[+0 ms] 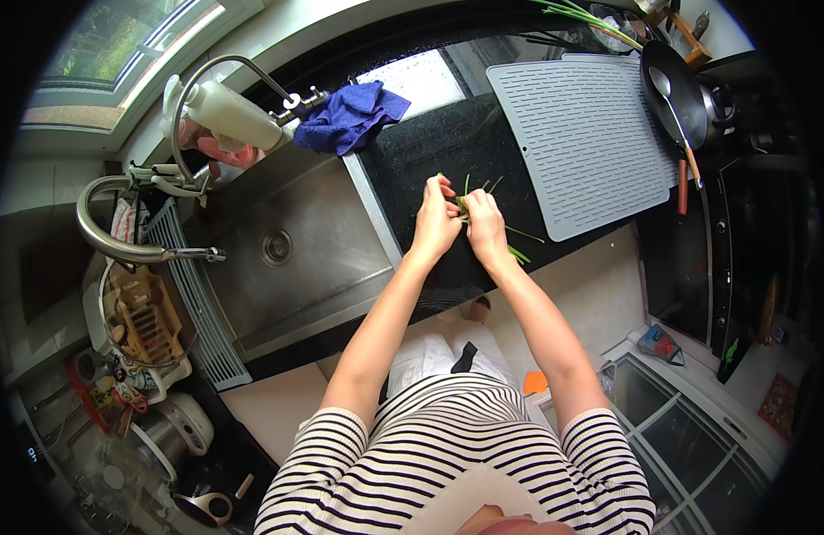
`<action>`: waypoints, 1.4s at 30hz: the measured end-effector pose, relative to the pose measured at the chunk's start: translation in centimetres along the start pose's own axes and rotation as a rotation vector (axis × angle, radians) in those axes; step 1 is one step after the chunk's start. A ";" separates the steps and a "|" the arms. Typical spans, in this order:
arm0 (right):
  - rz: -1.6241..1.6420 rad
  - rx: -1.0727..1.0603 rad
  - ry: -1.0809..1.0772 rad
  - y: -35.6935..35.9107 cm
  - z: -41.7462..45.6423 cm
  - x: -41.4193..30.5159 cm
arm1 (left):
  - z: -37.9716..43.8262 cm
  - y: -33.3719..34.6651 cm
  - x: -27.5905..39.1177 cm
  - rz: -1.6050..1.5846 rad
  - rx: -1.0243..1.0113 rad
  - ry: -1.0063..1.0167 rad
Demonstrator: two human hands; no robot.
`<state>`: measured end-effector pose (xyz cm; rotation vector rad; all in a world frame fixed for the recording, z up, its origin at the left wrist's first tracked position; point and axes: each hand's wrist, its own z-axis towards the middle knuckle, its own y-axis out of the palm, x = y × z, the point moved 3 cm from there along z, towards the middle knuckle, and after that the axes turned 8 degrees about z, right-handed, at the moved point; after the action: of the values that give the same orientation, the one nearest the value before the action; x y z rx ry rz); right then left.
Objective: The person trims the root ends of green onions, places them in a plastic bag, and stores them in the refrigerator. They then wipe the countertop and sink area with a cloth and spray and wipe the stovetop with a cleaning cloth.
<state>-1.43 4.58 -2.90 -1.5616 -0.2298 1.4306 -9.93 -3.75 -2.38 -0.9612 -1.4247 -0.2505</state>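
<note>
Thin green vegetable stalks [461,203] lie between my hands, just above the black stone countertop [422,150]. My left hand [436,219] curls around them, and a green tip pokes out past its fingers. Pinching the same bunch from the other side is my right hand [485,217], whose fingers are bent and close to the left ones. Cut or loose green stalks [519,255] stick out beside and beneath my right wrist. More thin stems show beyond the right fingers. My palms hide most of the bunch.
Left of my hands is a steel sink [318,234] with a curved faucet [111,247]. A purple cloth [351,117] lies behind it. To the right are a grey ridged mat [585,134], a black pan [686,100] with a spoon [676,117], and spring onions [592,20].
</note>
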 end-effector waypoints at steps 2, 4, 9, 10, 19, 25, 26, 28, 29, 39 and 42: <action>0.019 0.034 -0.045 0.1 0.0 0.1 | -1.1 -2.0 0.7 0.111 0.093 0.013; 0.120 0.030 0.016 -0.2 0.6 0.9 | -1.7 -3.6 -0.1 0.183 0.161 0.057; 0.793 0.078 0.461 -4.2 3.2 1.9 | -0.9 -4.8 -1.8 0.284 0.197 0.086; 0.921 0.100 0.504 -4.9 3.8 1.7 | -0.2 -4.5 -1.9 0.318 0.226 0.133; 1.470 0.031 0.721 -11.8 3.0 0.7 | 4.4 0.3 -1.3 0.560 0.160 0.321; 1.685 0.037 0.732 -12.6 -0.1 1.8 | 2.0 3.2 -0.9 0.520 0.051 0.455; 1.698 0.052 0.740 -12.7 -0.6 1.7 | 1.7 3.3 -0.9 0.478 0.042 0.452; 1.726 0.049 0.720 -12.5 -1.7 2.4 | 1.2 3.4 -0.3 0.453 0.040 0.437; 1.739 0.047 0.710 -12.4 -2.2 2.7 | 0.9 3.4 0.1 0.441 0.038 0.429; 1.721 0.105 0.780 -12.1 -3.6 2.5 | -0.8 5.8 0.6 0.666 0.025 0.551; 1.788 0.060 0.723 -11.9 -4.0 3.0 | -0.3 2.9 -0.1 0.446 -0.004 0.356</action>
<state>8.13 10.71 3.17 -2.0724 2.0489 1.7394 -7.72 -2.18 -3.58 -1.1463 -0.8609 -0.0850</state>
